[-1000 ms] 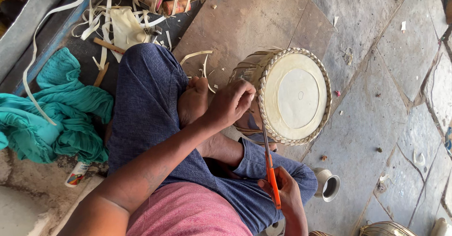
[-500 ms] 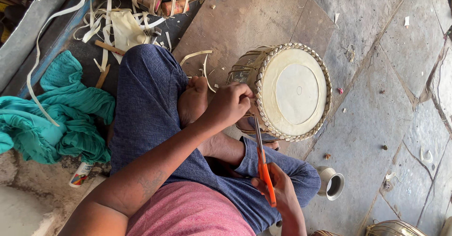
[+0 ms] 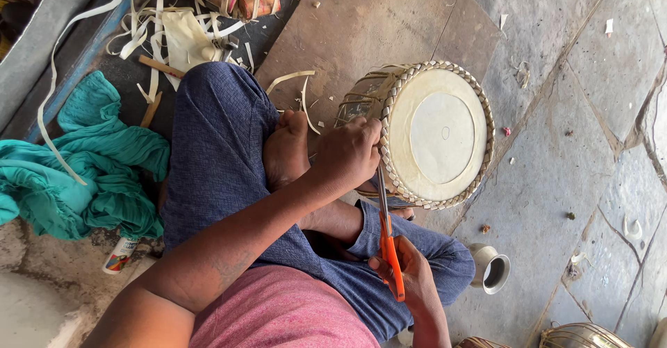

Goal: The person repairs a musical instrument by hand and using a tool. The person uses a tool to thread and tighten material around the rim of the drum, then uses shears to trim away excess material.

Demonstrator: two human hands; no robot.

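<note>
Centre frame: round hand drum with pale skin head and woven strap rim (image 3: 438,134) lies on its side against the crossed legs. Left hand (image 3: 347,155) closed on its near rim. Right hand (image 3: 410,278), lower centre, grips orange-handled scissors (image 3: 387,237), blades touching the rim. Teal cloth (image 3: 83,167) lies at left.

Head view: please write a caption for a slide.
Seated person's left hand steadies a small drum; right hand holds orange-handled scissors.
</note>
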